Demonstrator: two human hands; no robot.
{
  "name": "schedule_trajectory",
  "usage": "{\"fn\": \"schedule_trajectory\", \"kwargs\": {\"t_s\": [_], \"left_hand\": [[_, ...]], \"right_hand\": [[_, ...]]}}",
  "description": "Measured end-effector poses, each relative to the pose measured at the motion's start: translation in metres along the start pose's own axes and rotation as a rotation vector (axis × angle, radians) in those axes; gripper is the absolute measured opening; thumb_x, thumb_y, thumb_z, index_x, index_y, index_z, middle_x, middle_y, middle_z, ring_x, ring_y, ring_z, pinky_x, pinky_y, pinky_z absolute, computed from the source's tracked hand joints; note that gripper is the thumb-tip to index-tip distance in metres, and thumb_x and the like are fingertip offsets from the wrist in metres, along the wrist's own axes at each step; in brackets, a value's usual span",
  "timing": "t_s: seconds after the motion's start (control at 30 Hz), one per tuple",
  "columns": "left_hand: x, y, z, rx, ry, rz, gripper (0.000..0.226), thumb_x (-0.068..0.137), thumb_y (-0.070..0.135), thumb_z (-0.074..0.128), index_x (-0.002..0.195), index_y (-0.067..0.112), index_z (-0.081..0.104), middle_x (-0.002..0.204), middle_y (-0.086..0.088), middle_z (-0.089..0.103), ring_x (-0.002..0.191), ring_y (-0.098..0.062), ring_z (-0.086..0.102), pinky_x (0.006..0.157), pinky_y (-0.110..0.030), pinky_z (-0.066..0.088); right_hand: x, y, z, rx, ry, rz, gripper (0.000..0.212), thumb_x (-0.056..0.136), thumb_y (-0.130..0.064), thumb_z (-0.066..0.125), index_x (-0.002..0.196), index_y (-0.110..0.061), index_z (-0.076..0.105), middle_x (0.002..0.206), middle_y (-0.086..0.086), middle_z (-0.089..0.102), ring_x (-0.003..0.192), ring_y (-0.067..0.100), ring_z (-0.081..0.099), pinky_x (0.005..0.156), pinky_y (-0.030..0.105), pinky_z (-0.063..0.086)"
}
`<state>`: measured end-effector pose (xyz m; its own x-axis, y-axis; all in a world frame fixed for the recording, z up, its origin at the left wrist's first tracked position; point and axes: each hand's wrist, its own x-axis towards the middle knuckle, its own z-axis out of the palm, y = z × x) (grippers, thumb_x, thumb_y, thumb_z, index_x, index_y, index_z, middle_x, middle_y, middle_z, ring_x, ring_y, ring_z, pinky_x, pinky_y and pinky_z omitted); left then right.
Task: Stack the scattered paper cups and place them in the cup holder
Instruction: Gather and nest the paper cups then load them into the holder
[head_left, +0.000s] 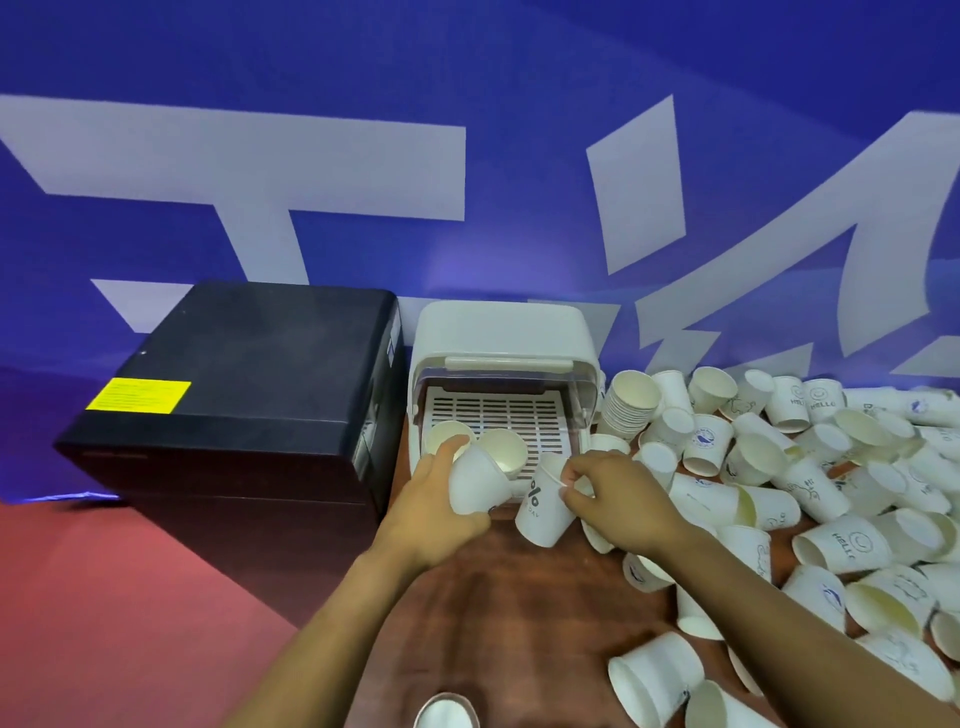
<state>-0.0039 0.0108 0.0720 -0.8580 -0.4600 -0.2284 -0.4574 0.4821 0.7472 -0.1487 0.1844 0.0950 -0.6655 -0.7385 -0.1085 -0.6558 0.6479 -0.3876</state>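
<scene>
The cup in the left hand (441, 499) was a plain white paper cup (475, 480), gripped around its wall with the fingers curled and its mouth tipped away toward the cup holder (501, 364). At about three o'clock from it, nearly touching, a printed cup (543, 512) hung from the right hand (618, 493), whose thumb and fingertips pinched its rim.

Both cups sat just at the holder's open front, at six o'clock of its slatted tray. Two more cups (498, 449) lay on that tray at the near edge, mouths up.

The step looked like joining the two held cups, or setting them in; which one I could not tell. The next move probably called for lining up one cup's base with the other's mouth.

From three to five o'clock, the loose cups (831, 519) covered the wooden table (519, 623), with a nested stack (628, 410) leaning beside the holder. A black box (249, 395) stood at nine o'clock.
</scene>
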Motion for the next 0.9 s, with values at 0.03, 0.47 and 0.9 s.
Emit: {"fn": "schedule_trajectory", "kwargs": {"t_s": [0.03,0.47,0.9], "left_hand": [[0.001,-0.001,-0.001,-0.005,0.008,0.000,0.088,0.064,0.039,0.064,0.138,0.051,0.017,0.128,0.009,0.042,0.104,-0.021,0.054,0.089,-0.043,0.050],[0.037,0.005,-0.014,-0.019,0.222,-0.010,0.067,0.063,0.051,0.066,0.124,0.049,0.039,0.111,0.018,0.052,0.108,-0.010,0.036,0.099,-0.032,0.029],[0.077,-0.015,-0.014,-0.295,0.294,0.071,0.083,0.063,0.044,0.077,0.136,0.036,0.037,0.134,0.010,0.051,0.120,-0.009,0.051,0.102,-0.035,0.044]], "right_hand": [[0.003,-0.003,0.000,-0.003,0.000,-0.009,0.015,0.089,-0.032,0.055,0.099,-0.024,0.062,0.106,-0.006,0.064,0.095,0.015,0.055,0.084,0.031,0.045],[0.039,-0.016,0.001,-0.085,0.183,-0.137,0.016,0.090,-0.027,0.054,0.101,-0.021,0.063,0.102,-0.004,0.065,0.096,0.018,0.054,0.073,0.026,0.036],[0.078,-0.016,0.023,-0.101,0.174,-0.193,0.011,0.084,-0.023,0.066,0.094,-0.019,0.069,0.098,-0.001,0.068,0.097,0.022,0.058,0.082,0.032,0.043]]}}
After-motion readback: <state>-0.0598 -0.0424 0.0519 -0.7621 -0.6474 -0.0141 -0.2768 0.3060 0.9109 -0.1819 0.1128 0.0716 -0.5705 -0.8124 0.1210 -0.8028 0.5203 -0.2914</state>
